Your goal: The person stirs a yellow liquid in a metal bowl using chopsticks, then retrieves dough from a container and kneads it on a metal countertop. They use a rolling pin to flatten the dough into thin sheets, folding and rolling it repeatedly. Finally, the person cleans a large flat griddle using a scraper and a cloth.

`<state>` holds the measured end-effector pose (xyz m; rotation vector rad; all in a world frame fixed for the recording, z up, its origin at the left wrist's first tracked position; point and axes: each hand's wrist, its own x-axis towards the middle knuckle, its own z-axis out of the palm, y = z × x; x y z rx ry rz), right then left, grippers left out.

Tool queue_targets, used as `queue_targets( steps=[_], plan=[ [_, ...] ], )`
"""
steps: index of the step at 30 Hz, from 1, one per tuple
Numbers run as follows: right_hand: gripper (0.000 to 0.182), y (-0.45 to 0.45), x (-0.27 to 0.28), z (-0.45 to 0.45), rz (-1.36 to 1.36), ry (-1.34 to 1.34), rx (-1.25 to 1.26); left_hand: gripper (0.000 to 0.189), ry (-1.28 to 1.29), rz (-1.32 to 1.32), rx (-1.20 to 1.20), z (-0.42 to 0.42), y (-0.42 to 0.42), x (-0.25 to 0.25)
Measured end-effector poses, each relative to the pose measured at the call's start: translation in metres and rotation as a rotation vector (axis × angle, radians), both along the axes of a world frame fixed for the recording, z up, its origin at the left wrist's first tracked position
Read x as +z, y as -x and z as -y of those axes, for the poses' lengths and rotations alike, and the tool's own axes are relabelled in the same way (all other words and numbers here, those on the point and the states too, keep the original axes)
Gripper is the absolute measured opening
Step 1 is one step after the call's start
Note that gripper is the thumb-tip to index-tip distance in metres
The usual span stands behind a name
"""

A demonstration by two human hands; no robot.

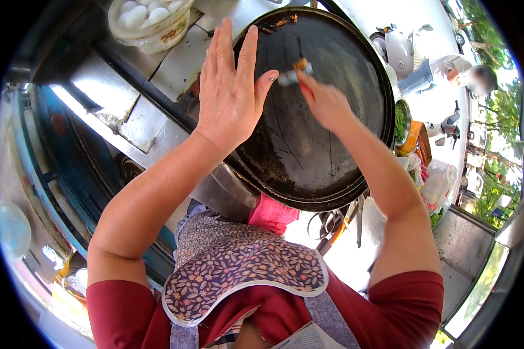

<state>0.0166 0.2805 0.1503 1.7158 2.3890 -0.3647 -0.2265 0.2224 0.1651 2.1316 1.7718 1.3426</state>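
A large round black griddle pan (314, 148) lies before me, with browned food scraps (281, 22) near its far rim. Over the pan's left part my left hand (233, 94) is held flat with its fingers spread, empty. My right hand (325, 100) grips a small tool (294, 75), blurred, with a pale metallic part and an orange-yellow part; it is over the middle of the pan. Whether the tool touches the surface I cannot tell. Dark wet-looking patches and thin lines mark the pan's near left side.
A bowl of white eggs (146, 41) stands on the metal counter at the upper left. Right of the pan are a bowl of chopped greens (401, 122) and plastic bags (439, 183). A pink cloth (273, 213) and scissors (325, 224) lie nearest me. A person (449, 72) is beyond, by scooters.
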Motion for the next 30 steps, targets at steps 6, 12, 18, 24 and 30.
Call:
queue_targets(
  steps=[6,12,18,24,30],
  plan=[
    [0.038,0.02,-0.024,-0.106,-0.064,-0.188,0.012,0.062,-0.017,-0.061,0.018,-0.003,-0.011,-0.002],
    [0.038,-0.079,0.014,0.055,-0.088,0.058,-0.141,0.061,-0.034,-0.038,0.059,-0.011,-0.006,-0.016],
    [0.046,-0.182,0.024,0.244,0.125,0.22,-0.385,0.062,-0.011,-0.065,0.024,-0.009,-0.005,-0.01],
    [0.042,-0.137,0.01,0.091,0.026,0.016,-0.085,0.059,0.053,-0.097,0.008,0.002,0.012,0.004],
    [0.04,-0.024,-0.015,-0.121,0.011,-0.185,0.159,0.058,0.037,-0.121,0.002,0.001,0.011,0.007]
  ],
)
